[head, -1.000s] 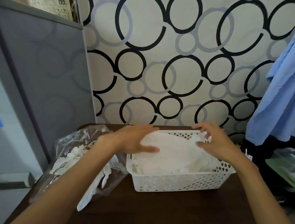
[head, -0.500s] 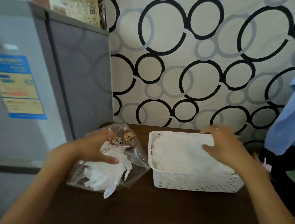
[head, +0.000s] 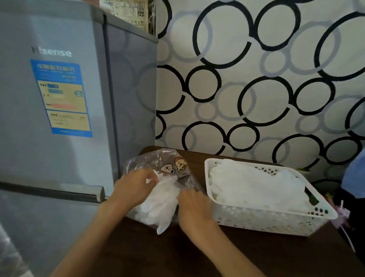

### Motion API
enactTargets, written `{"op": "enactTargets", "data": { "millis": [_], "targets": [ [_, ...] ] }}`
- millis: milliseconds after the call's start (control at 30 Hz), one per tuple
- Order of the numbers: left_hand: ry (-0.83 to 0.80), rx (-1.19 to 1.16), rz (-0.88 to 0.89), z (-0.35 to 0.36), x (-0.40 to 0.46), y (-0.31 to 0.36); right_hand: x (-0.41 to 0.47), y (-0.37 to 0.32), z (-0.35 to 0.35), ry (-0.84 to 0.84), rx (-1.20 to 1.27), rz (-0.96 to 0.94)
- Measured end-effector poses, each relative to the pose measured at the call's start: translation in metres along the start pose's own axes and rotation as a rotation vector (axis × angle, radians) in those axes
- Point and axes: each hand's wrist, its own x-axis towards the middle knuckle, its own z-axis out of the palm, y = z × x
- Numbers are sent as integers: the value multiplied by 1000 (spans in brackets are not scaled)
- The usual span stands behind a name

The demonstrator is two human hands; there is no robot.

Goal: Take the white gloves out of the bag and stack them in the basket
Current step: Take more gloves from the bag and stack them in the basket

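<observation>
A clear plastic bag [head: 153,159] with cartoon faces printed on it lies on the dark wooden table [head: 245,258], left of a white perforated basket [head: 263,220]. White gloves [head: 159,208] bulge out of the bag's near end. My left hand [head: 133,186] pinches the gloves and bag film at the top left. My right hand [head: 193,208] rests on the bag's right side, fingers curled against it. A flat stack of white gloves [head: 257,185] fills the basket.
A grey fridge [head: 53,111] stands close against the table's left edge. The circle-patterned wall [head: 263,79] runs behind. Blue cloth [head: 360,173] hangs at the right, with dark items below it beside the basket.
My right hand has left the basket and come over to the bag. My left hand has shifted deeper onto the gloves in the bag. The view has swung left.
</observation>
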Motion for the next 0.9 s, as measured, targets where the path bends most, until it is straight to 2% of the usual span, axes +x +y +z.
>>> {"op": "enactTargets", "data": {
  "millis": [100,167,233,300,400,500,633,700,767,900],
  "targets": [
    [48,-58,28,-4,-3,1,10,1,4,49,-31,9],
    [55,-188,199,-10,-6,0,8,3,0,71,-37,-45],
    [-92,-265,369,-17,-10,-1,4,8,-6,125,21,-124],
    [-275,-173,408,-18,-11,-4,-2,14,-14,176,160,-182],
    [-373,-33,358,-10,-8,-7,-5,26,-31,152,340,-216],
    [-341,37,277,-6,-3,3,-7,35,-51,50,497,-257],
    [-290,171,239,2,-4,20,-13,45,-73,13,939,-209],
    [-231,148,218,5,-4,23,-14,48,-81,-36,1131,-172],
    [-178,80,188,6,-2,22,-11,52,-86,44,1259,-101],
    [-183,-14,154,3,-3,20,-3,59,-91,310,1336,-70]
  ]
}}
